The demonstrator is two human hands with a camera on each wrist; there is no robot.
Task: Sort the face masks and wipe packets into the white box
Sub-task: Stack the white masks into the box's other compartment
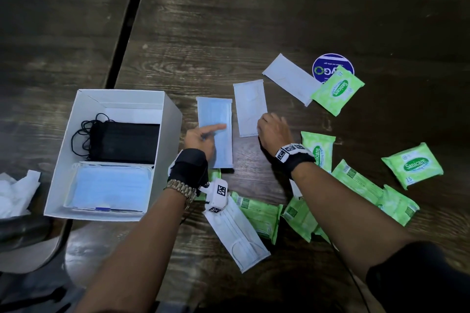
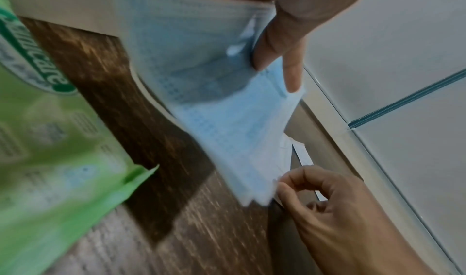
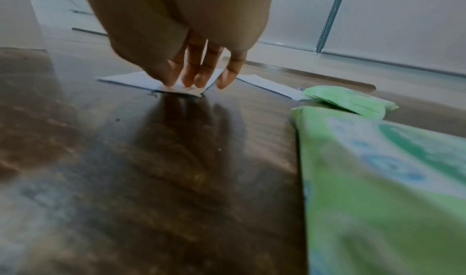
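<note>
The white box (image 1: 169,122) stands at the left and holds black masks (image 1: 124,143) and a stack of blue masks (image 1: 109,187). Just right of it, my left hand (image 1: 216,129) (image 2: 277,59) pinches a blue face mask (image 1: 220,112) (image 2: 214,103) lifted off the table. My right hand (image 1: 264,126) (image 3: 186,81) pinches the near corner of a white face mask (image 1: 250,105) (image 3: 131,79) lying flat. Two more white masks (image 1: 290,79) (image 1: 236,235) lie on the table. Several green wipe packets (image 1: 337,90) (image 1: 413,165) (image 3: 378,179) are scattered on the right.
A round blue sticker (image 1: 328,63) lies partly under the far wipe packet. Crumpled white tissue (image 1: 17,190) sits left of the box. A dark gap (image 1: 127,23) splits the wooden table behind the box.
</note>
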